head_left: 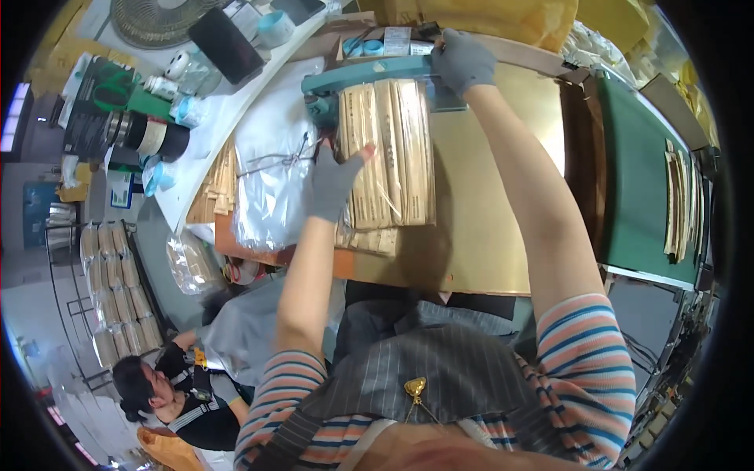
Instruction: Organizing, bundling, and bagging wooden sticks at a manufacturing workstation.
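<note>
On tan worktable [487, 235], clear-bagged pale wooden sticks [389, 153]; gloved hands: left [334, 182] flat, right [463, 61] gripping sealer bar [369, 74].

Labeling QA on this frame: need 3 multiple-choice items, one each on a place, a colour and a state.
1. Where is the right hand?
A. on the teal sealer arm
B. on the green conveyor belt
C. in the person's lap

2. What colour are the gloves on both hands?
A. white
B. grey
C. yellow

3. What is the state of the left hand?
A. closed in a fist, lifted off the table
B. holding a roll of tape
C. laid flat on the clear bag of wooden sticks

Answers:
1. A: the right hand's grip sits at the right end of the teal arm, above the bag.
2. B: both gloves are plain grey.
3. C: the palm and spread fingers rest on the bag's left edge, on the tan tabletop.
</note>
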`<state>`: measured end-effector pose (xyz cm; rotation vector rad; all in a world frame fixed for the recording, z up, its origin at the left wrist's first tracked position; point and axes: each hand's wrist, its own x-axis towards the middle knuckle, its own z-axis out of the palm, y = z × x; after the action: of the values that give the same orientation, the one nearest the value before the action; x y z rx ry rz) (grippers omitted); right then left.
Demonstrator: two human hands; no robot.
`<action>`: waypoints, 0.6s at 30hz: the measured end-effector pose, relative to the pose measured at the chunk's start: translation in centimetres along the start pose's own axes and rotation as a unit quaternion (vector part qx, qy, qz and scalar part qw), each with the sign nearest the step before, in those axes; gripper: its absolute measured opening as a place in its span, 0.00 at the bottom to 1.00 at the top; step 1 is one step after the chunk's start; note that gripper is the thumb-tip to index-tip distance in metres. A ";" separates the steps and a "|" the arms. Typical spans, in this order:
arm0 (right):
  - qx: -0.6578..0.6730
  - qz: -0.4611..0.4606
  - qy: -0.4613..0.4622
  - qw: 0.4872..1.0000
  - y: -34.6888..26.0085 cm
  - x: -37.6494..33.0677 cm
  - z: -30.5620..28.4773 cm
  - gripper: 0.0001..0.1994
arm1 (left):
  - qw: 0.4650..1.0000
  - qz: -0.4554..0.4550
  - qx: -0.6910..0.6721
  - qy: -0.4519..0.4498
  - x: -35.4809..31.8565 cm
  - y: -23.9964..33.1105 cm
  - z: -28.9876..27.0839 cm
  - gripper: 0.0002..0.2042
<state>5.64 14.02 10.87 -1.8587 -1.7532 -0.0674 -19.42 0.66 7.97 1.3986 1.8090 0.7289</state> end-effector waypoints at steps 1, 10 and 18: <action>0.014 0.033 0.009 0.999 0.1 -0.1 -0.4 0.14 | 1.000 0.000 -0.001 0.005 0.4 -0.1 -0.1 0.52; 0.607 0.192 -0.297 0.712 -6.4 -22.2 -0.8 0.24 | 0.964 -0.062 -0.215 -0.143 -2.1 -4.8 -1.3 0.35; 0.763 0.284 -0.418 0.405 -2.2 -34.2 -8.5 0.40 | 0.955 -0.014 -0.258 -0.145 -18.5 -2.9 -0.7 0.29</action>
<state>1.82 -20.54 4.59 -0.6595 -0.5312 2.2035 -18.93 -17.95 9.77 1.0620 1.2864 0.8550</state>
